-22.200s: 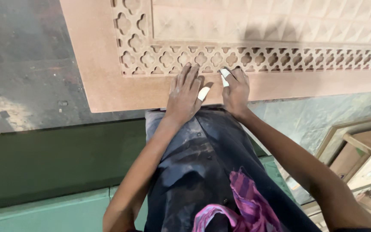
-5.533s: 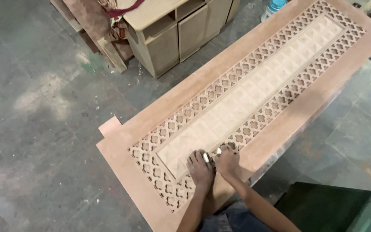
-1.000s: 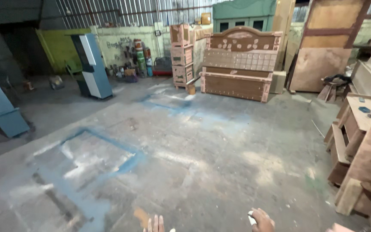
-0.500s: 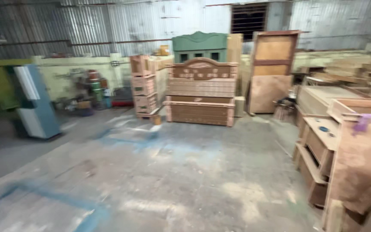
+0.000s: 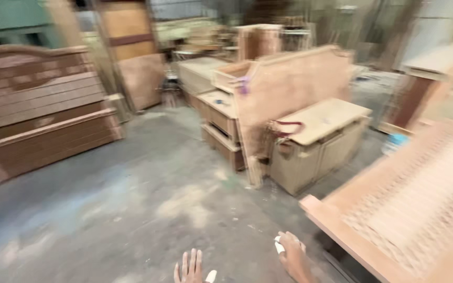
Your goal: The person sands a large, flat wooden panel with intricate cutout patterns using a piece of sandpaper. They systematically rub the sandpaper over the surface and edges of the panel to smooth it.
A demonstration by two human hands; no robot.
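Observation:
My left hand [image 5: 189, 268] is at the bottom edge with its fingers spread over the concrete floor. A small white bit [image 5: 211, 275] shows by its thumb, and whether it is held is unclear. My right hand [image 5: 292, 254] is curled a little to the right, with a small white piece [image 5: 278, 245] at its fingertips. A long wooden panel with carved lattice work [image 5: 415, 204] lies flat at the right, its near corner close to my right hand. The whole view is blurred by motion.
A low wooden cabinet [image 5: 315, 147] and an upright board [image 5: 289, 89] stand ahead at centre right. A dark carved headboard [image 5: 38, 115] leans at the left. More cabinets and boards are stacked at the back. Dusty concrete floor [image 5: 148, 209] stretches between them.
The view has swung to the right and down. The headboard has slid to the left, the carved panel has come in at the right, and both hands show again at the bottom.

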